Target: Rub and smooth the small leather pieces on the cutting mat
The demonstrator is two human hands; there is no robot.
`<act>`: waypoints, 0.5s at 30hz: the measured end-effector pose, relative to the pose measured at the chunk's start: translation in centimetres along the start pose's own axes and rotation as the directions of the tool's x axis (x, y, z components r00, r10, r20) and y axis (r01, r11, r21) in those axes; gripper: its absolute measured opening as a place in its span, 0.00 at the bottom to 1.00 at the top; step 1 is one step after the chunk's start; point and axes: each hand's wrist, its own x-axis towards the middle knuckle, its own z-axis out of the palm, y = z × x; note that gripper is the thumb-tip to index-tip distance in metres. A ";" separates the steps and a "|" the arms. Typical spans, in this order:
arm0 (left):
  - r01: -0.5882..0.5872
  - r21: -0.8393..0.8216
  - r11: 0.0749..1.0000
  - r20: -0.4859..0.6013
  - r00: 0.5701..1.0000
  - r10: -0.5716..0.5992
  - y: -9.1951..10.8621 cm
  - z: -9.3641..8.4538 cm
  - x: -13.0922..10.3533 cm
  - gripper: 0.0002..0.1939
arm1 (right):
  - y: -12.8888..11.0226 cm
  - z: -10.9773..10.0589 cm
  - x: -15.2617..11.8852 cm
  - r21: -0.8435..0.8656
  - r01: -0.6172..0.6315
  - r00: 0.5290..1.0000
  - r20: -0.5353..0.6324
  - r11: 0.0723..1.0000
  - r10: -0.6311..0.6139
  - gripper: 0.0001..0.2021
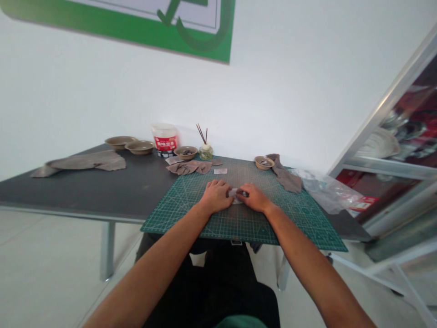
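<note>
While the person bends over the green cutting mat [191, 196], a small pale sheet [236, 201] lies near the mat's middle, right between the two hands. The left hand [216, 196] rests at its left edge, palm down with the fingers bent; the right hand [254, 197] mirrors it from the other side, thumb and fingers curled in at the sheet and at a small dark piece too blurred to name. I can't tell from here whether either hand's fingers are clamped on anything.

Just beyond the hands lies a pale rectangular card [220, 171], its marks too faint to read. The mat carries white grid lines. Along its far side sit a crumpled brown cloth [189, 167], a bowl of dark bits [185, 158] and a reed diffuser [205, 151]; on the right, a smaller bowl [264, 167] stands beside another brown cloth [286, 175] and a clear plastic bag [321, 187].

Further left on the dark tabletop [136, 187] stands a plastic tub [165, 142], its red label bearing white Chinese characters too smeared to read surely. Two shallow brown bowls [139, 147] adjoin it, with a long cloth [88, 161] before them. A green-bordered sign [205, 48] hangs on the wall above, showing a green tick-like stroke.
</note>
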 end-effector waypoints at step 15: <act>-0.071 0.116 0.991 0.139 0.989 0.054 -1.3 -0.8 -0.7 0.24 | 0.4 -0.4 0.0 0.056 0.057 0.997 0.050 0.997 -0.060 0.08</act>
